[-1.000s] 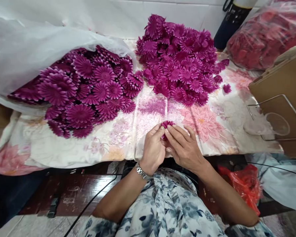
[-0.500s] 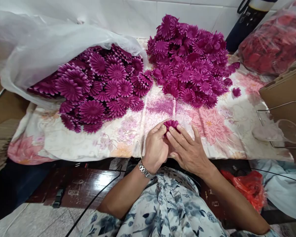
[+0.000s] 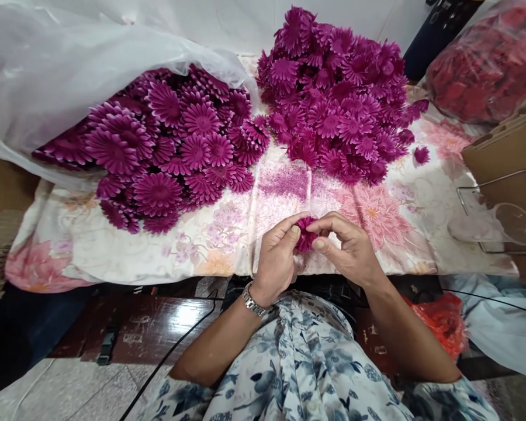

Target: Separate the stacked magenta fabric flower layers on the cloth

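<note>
A small purple artificial flower (image 3: 305, 235) is held up between my two hands, just above the near edge of the cloth-covered table. My left hand (image 3: 277, 252) is closed, its thumb and fingers pinching the flower's left side. My right hand (image 3: 348, 248) has its thumb and index finger curled at the flower's right side, touching the petals. Beyond the hands lies a pile of loose purple flower heads (image 3: 333, 111). To the left, larger purple flowers with pale petal edges (image 3: 158, 193) spill from a white plastic bag (image 3: 35, 76).
The floral tablecloth (image 3: 131, 254) has purple dust on it in the middle. A single flower head (image 3: 421, 155) lies right of the pile. Farther right are a clear bag of red petals (image 3: 486, 70), a dark bottle (image 3: 436, 38), a cardboard box (image 3: 504, 158) and a clear plastic cup (image 3: 515, 225).
My right hand has gone from lying flat with outstretched fingers over the flower to a curled thumb-and-finger grip at its right side. My left hand keeps its hold. The view has shifted slightly.
</note>
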A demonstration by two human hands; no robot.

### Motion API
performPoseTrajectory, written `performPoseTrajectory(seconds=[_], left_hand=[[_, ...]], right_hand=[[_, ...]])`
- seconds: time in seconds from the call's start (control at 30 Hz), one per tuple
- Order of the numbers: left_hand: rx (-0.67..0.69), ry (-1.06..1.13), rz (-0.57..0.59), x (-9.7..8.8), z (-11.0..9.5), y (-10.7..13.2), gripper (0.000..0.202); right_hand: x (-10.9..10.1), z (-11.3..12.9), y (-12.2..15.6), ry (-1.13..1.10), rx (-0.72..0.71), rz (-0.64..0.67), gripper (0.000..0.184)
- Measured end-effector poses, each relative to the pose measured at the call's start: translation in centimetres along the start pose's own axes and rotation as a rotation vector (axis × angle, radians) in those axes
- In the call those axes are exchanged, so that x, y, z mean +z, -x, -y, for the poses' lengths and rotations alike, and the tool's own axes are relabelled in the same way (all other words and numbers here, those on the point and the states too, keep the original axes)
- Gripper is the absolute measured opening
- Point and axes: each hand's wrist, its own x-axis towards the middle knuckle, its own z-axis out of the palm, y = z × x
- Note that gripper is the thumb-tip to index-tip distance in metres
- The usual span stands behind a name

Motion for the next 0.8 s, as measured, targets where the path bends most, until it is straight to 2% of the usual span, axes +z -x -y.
performPoseTrajectory(seconds=[0.1,0.17,0.3,0.4,0.5,0.67,0.8], left_hand=[[0.098,-0.085,0.008,-0.6,0.4,-0.2,0.020],[0.112,-0.097,0.022,-0.7,0.5,-0.2,0.022],[-0.006,0.044,0.049,-0.6,0.0,-0.2,0.024],[-0.100,0.117,0.062,-0.7,-0.6,-0.2,0.026],[-0.107,0.108,0.060,-0.9,-0.8,-0.1,0.028],[-0.118,0.105,0.077,-1.1,-0.7,0.1,0.031],[-0.097,0.071,0.042,-1.2,-0.7,0.2,0.030]], right_hand=[[0.1,0.0,-0.2,-0.043,0.072,-0.001,0.017],[0.6,-0.1,-0.3,0.035,0.043,-0.024,0.010],[1.4,-0.3,-0.4,0.225,-0.109,-0.063,0.005],[1.4,-0.6,-0.4,0.260,-0.142,-0.030,0.011],[1.0,-0.6,-0.4,0.246,-0.100,-0.001,0.011],[0.2,-0.4,-0.7,0.097,0.010,0.091,0.012],[0.3,-0.3,-0.9,0.127,0.021,0.048,0.011]])
